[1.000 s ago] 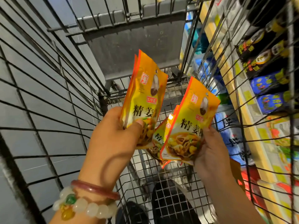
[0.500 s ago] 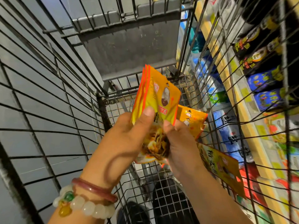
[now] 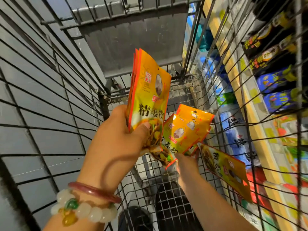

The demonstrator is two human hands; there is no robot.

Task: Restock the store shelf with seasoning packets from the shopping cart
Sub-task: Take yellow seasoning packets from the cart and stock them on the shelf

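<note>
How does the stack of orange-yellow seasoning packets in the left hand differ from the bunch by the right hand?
The left hand grips its neat stack of orange-yellow packets upright, edges aligned, raised high. The fanned bunch of packets at the right hand sits lower, tilted and splayed. Both show the same printed design.

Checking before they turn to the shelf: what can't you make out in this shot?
- Head view: how many packets the left hand grips in its stack; they overlap.
- Right hand: fingers hidden behind the fanned packets.
- Loose packet against the cart's wire side: what holds it up is unclear.
- Shelf labels: blurred.
</note>
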